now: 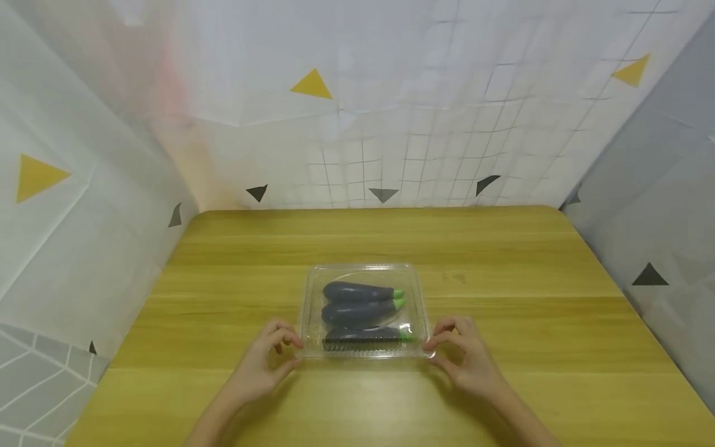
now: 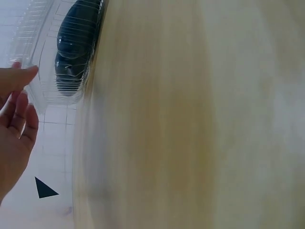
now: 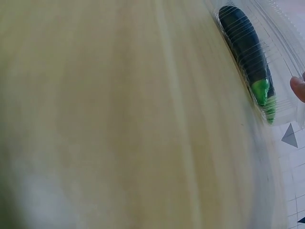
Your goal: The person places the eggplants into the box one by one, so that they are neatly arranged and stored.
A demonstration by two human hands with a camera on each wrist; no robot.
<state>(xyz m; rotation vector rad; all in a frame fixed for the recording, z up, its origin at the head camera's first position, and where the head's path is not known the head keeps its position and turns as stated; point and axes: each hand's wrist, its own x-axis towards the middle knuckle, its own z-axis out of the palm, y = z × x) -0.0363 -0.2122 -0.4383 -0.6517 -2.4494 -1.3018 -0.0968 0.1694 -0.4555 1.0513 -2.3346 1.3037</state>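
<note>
A clear plastic clamshell box (image 1: 311, 310) rests on the table with its lid down. Inside lie three dark purple eggplants (image 1: 357, 313) with green stem ends pointing right, seen through the plastic. At the box's front left corner, my left hand (image 1: 259, 366) pinches the rim between thumb and fingers. My right hand (image 1: 468, 360) pinches the front right corner likewise. The left wrist view shows the left thumb and curled fingers (image 2: 31, 125) at the box edge. Only a fingertip (image 3: 298, 88) of the right hand enters the right wrist view, by the ribbed plastic wall.
The wooden table (image 1: 368, 239) extends around the box on all sides. Behind it stands a white sheet wall (image 1: 223, 155) with grid lines and yellow and black triangles. Similar sheets border the table's left and right edges.
</note>
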